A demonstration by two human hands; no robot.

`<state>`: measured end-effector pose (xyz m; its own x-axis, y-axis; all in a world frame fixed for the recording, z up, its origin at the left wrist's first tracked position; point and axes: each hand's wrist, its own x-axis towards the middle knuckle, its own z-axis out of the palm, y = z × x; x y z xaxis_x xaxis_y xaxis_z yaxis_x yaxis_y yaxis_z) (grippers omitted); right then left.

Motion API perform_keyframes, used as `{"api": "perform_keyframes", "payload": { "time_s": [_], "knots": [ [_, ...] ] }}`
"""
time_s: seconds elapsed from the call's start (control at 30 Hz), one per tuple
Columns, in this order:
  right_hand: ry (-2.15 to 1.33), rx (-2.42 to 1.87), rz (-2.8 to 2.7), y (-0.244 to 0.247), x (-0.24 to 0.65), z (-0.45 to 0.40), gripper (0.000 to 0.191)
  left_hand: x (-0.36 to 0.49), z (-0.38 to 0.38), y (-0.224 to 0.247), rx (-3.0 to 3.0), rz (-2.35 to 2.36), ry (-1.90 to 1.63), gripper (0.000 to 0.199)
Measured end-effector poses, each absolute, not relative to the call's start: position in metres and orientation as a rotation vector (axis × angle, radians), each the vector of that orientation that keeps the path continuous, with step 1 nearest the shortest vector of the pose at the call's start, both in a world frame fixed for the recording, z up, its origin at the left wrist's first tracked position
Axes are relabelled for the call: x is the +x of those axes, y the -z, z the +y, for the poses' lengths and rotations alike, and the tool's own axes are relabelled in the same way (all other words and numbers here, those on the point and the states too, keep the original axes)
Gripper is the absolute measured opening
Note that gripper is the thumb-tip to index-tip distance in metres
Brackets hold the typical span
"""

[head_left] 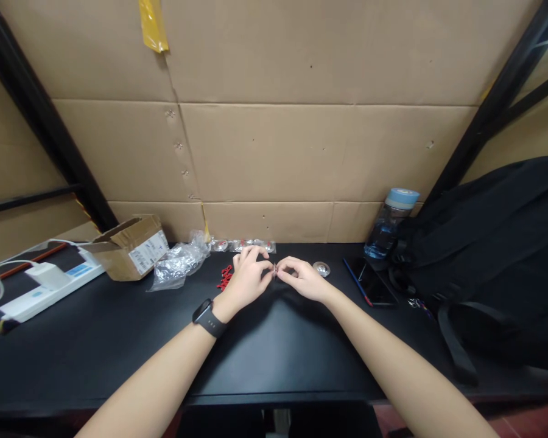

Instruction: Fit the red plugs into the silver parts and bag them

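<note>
Wearing a watch [209, 317] on the left wrist. Pinching a small thin piece [274, 270] (too small to identify) between closed fingertips of the left hand [249, 277] and right hand [304, 280], over the black table [278, 359]. Holding it between red pieces [225, 278] and a round disc [321, 268], near clear packets [253, 246].

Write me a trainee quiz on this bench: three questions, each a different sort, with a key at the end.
1. True or false: the left hand and the right hand meet fingertips to fingertips at a small thin item.
2. Multiple choice: the red pieces lie nearest to
A) the power strip
B) the left hand
C) the bottle
3. Fill in the blank: the watch is worn on the ____ wrist.

Key: 1. True. 2. B. 3. left.
</note>
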<state>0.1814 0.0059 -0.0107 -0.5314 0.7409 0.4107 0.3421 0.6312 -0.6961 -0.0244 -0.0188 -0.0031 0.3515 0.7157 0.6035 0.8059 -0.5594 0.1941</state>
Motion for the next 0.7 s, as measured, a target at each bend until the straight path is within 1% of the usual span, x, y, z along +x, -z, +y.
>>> {"api": "perform_keyframes", "payload": {
  "time_s": [0.2,0.4,0.7],
  "knots": [
    [-0.686,-0.820,-2.124,0.006,0.179,0.002,0.014,-0.028,-0.018,-0.001,-2.547,-1.367,0.991,0.008],
    [-0.400,-0.913,-2.214,0.003,0.185,0.002,0.011,-0.033,-0.016,-0.006,-2.573,-1.425,1.099,0.017],
    [-0.377,-0.940,-2.253,0.005,0.188,0.003,0.010,-0.028,-0.013,0.012,-2.851,-1.329,0.809,0.022]
  ]
}}
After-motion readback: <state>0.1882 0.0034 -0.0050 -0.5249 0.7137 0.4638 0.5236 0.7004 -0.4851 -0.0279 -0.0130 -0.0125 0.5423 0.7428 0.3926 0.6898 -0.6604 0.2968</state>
